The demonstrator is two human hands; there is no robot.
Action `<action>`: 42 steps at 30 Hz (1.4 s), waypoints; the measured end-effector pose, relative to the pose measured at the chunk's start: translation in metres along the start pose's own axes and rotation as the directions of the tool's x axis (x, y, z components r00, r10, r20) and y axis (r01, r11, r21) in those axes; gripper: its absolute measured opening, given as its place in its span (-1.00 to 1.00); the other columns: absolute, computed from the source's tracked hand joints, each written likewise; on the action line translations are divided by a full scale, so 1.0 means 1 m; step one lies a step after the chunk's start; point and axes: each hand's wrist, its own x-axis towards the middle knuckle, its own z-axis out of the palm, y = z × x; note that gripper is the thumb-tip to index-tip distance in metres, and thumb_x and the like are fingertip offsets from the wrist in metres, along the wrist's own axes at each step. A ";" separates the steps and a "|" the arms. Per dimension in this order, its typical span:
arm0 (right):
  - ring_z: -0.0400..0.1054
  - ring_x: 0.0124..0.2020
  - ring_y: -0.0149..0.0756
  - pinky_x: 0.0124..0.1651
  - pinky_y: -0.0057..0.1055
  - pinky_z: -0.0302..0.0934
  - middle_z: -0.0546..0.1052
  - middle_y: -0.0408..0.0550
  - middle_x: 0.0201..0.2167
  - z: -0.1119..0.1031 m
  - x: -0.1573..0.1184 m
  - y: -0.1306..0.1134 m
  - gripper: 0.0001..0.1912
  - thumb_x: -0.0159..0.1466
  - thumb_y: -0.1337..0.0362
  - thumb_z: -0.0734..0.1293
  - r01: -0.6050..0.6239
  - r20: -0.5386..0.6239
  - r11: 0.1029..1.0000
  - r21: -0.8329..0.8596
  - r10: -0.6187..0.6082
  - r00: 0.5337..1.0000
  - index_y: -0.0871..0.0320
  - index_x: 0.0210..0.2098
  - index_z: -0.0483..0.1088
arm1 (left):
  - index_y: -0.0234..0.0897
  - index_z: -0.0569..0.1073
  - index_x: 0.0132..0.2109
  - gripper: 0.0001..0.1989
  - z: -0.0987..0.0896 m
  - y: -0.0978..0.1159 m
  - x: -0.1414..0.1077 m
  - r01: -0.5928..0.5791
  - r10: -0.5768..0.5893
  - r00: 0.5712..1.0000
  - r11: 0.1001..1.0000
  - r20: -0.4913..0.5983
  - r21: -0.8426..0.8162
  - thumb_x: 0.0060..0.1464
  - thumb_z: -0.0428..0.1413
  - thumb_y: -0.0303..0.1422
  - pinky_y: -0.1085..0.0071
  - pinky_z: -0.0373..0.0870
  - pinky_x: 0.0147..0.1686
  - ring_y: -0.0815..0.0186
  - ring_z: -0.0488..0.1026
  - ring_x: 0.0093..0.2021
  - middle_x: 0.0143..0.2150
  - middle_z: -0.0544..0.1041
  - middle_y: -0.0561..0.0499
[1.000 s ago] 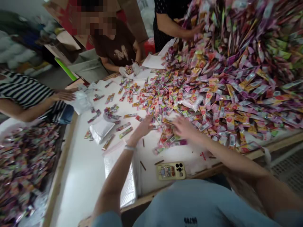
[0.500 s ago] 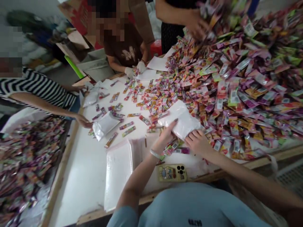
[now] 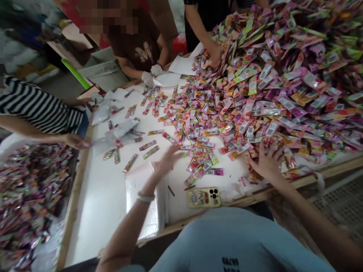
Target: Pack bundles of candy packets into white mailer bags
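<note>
My left hand (image 3: 168, 163) is in the air over the edge of a stack of white plastic bags (image 3: 141, 204), fingers stretched out and a little blurred, holding nothing. A pale bangle (image 3: 145, 197) circles that wrist. My right hand (image 3: 268, 161), fingers spread, rests at the near edge of a large heap of colourful snack sachets (image 3: 249, 94); its fingertips touch some of them. Between the hands lie several loose sachets (image 3: 202, 166). Left of my left hand, a white bag (image 3: 124, 128), smeared by motion, is over the table among other sachets.
A phone in a yellow case (image 3: 204, 197) lies near the wood-edged table's (image 3: 93, 211) front. A co-worker's hand (image 3: 75, 141) is at the left edge; gloved hands (image 3: 151, 75) hold a white bag opposite. Another person's hand (image 3: 217, 54) touches the heap. More sachets (image 3: 31, 196) fill the lower left.
The white bag has left my hands. My left hand has moved left; my right hand has moved right to the heap, fingers spreading. The striped-sleeved co-worker's hand has drawn back left.
</note>
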 end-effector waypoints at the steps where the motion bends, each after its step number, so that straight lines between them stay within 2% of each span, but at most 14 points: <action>1: -0.27 0.47 0.75 0.24 0.65 -0.15 -0.14 0.63 0.51 0.009 0.003 -0.005 0.00 0.37 -0.24 0.20 0.020 0.032 1.000 0.002 -0.020 0.999 0.35 0.51 -0.06 | -0.16 0.59 0.12 -0.56 0.030 -0.009 -0.013 -0.044 0.039 0.995 0.998 0.087 0.050 0.07 0.37 -0.35 0.04 0.36 0.32 0.01 0.36 0.39 0.27 0.56 -0.14; 4: -0.19 0.48 0.67 0.28 0.62 -0.16 0.01 0.62 0.48 0.019 0.016 -0.033 -0.05 0.37 -0.20 0.24 0.195 0.095 0.981 0.001 -0.194 0.976 0.33 0.50 -0.01 | -0.14 0.43 0.33 -0.28 0.096 -0.028 -0.035 -0.137 0.058 0.958 0.952 0.281 0.272 0.02 0.39 -0.35 -0.22 -0.05 0.48 -0.22 -0.11 0.58 0.52 0.21 -0.24; 8: -0.03 0.45 0.56 0.33 0.48 -0.04 0.19 0.52 0.43 0.005 0.012 -0.080 -0.28 0.40 0.00 0.27 0.429 0.035 0.903 -0.016 -0.428 0.903 0.33 0.40 0.22 | -0.16 0.36 0.37 -0.43 0.100 -0.036 -0.049 -0.137 0.066 0.975 0.932 0.213 0.336 0.24 0.21 -0.38 -0.13 0.11 0.45 -0.18 0.04 0.54 0.51 0.20 -0.28; 10: 0.11 0.41 0.36 0.37 0.27 0.07 0.32 0.41 0.37 0.003 -0.002 -0.100 -0.39 0.42 0.09 0.26 0.661 0.051 0.750 0.030 -0.662 0.748 0.31 0.35 0.30 | -0.18 0.25 0.41 -0.39 0.088 -0.034 -0.062 -0.096 0.040 0.990 0.897 0.137 0.431 0.27 0.19 -0.36 -0.06 0.26 0.37 -0.13 0.19 0.48 0.46 0.25 -0.30; 12: 0.24 0.34 0.19 0.39 0.11 0.13 0.45 0.33 0.27 0.010 -0.016 -0.111 -0.45 0.41 0.15 0.28 0.850 0.086 0.521 0.078 -0.853 0.515 0.31 0.30 0.36 | -0.25 0.24 0.39 -0.38 0.081 -0.031 -0.078 -0.027 -0.033 0.995 0.822 0.095 0.569 0.25 0.21 -0.40 0.01 0.37 0.27 -0.09 0.33 0.36 0.35 0.36 -0.31; 14: 0.31 0.28 0.12 0.41 0.08 0.11 0.54 0.29 0.15 0.020 -0.027 -0.113 -0.56 0.40 0.25 0.29 0.907 0.099 0.418 0.045 -0.906 0.412 0.33 0.20 0.45 | -0.35 0.29 0.32 -0.46 0.082 -0.028 -0.092 0.026 -0.115 0.989 0.756 0.093 0.654 0.24 0.18 -0.48 0.09 0.43 0.17 -0.06 0.43 0.23 0.20 0.48 -0.31; 18: 0.39 0.19 0.05 0.38 0.12 0.14 0.62 0.18 -0.10 0.031 -0.031 -0.094 -0.73 0.38 0.49 0.22 0.898 0.112 0.440 -0.028 -0.891 0.440 0.22 -0.12 0.56 | -0.43 0.28 0.31 -0.49 0.087 -0.026 -0.106 0.066 -0.179 0.979 0.731 0.098 0.679 0.23 0.05 -0.62 0.20 0.43 0.09 0.05 0.51 0.12 0.07 0.58 -0.28; 24: 0.19 0.40 0.12 0.33 0.08 0.26 0.46 0.23 0.27 0.029 -0.011 -0.113 -0.86 0.32 0.43 0.37 0.908 0.091 0.409 0.084 -0.911 0.402 0.17 -0.14 0.54 | -0.39 0.38 0.25 -0.53 0.073 -0.025 -0.106 0.074 -0.192 0.977 0.710 0.090 0.700 0.21 0.03 -0.63 0.15 0.38 0.08 0.01 0.52 0.08 0.04 0.60 -0.28; 28: 0.39 0.20 0.02 0.34 0.14 0.26 0.62 0.09 -0.10 0.033 -0.007 -0.130 -0.82 0.34 0.48 0.32 0.914 0.026 0.399 0.077 -0.917 0.398 0.12 -0.19 0.52 | -0.43 0.36 0.28 -0.54 0.065 -0.034 -0.116 0.225 -0.184 0.974 0.698 -0.133 0.680 0.25 0.08 -0.53 0.01 0.39 0.08 -0.10 0.47 0.11 0.09 0.53 -0.36; 30: 0.46 0.05 -0.05 0.33 0.14 0.28 0.61 0.02 -0.22 0.032 -0.020 -0.123 -0.79 0.35 0.51 0.28 0.899 -0.042 0.408 0.158 -0.907 0.419 0.09 -0.25 0.49 | -0.34 0.41 0.22 -0.61 0.072 -0.039 -0.128 0.218 -0.128 0.970 0.839 -0.208 0.498 0.28 0.11 -0.40 0.02 0.39 0.10 -0.05 0.47 0.08 0.07 0.53 -0.29; 33: 0.46 -0.11 -0.10 0.19 0.06 0.39 0.59 -0.01 -0.26 0.023 -0.055 -0.113 -0.85 0.32 0.47 0.32 0.780 -0.108 0.490 0.390 -0.816 0.567 0.09 -0.29 0.45 | -0.21 0.43 0.18 -0.45 0.103 -0.039 -0.142 0.094 -0.107 0.989 0.987 -0.098 -0.129 0.10 0.32 -0.17 0.13 0.45 0.08 0.05 0.51 0.05 0.01 0.56 -0.17; 36: 0.47 -0.14 -0.10 0.01 -0.09 0.46 0.59 0.01 -0.24 0.010 -0.081 -0.119 -0.91 0.27 0.39 0.36 0.609 -0.016 0.467 0.641 -0.785 0.620 0.10 -0.24 0.46 | -0.19 0.46 0.14 -0.28 0.135 -0.028 -0.146 0.077 -0.153 0.986 0.776 -0.069 -0.626 -0.16 0.45 -0.07 0.18 0.45 0.11 0.04 0.51 0.13 0.02 0.59 -0.17; 39: 0.52 -0.16 -0.16 -0.09 -0.21 0.47 0.60 -0.01 -0.19 0.000 -0.063 -0.137 -0.81 0.32 0.31 0.31 0.401 0.120 0.395 0.827 -0.820 0.560 0.10 -0.08 0.47 | -0.21 0.52 -0.14 -0.52 0.144 -0.023 -0.147 0.103 -0.391 0.895 0.649 -0.215 -0.753 -0.14 0.44 -0.07 0.31 0.50 -0.10 0.17 0.58 -0.16 -0.26 0.62 -0.03; 42: 0.52 -0.08 -0.08 -0.06 -0.15 0.47 0.61 0.09 -0.08 0.000 -0.013 -0.160 -0.65 0.40 0.23 0.26 0.446 0.168 0.514 0.733 -0.772 0.614 0.10 0.15 0.42 | -0.24 0.48 -0.30 -0.55 0.139 -0.031 -0.158 0.218 -0.558 0.816 0.535 -0.148 -0.816 -0.15 0.45 -0.05 0.41 0.45 -0.38 0.31 0.50 -0.45 -0.46 0.55 0.08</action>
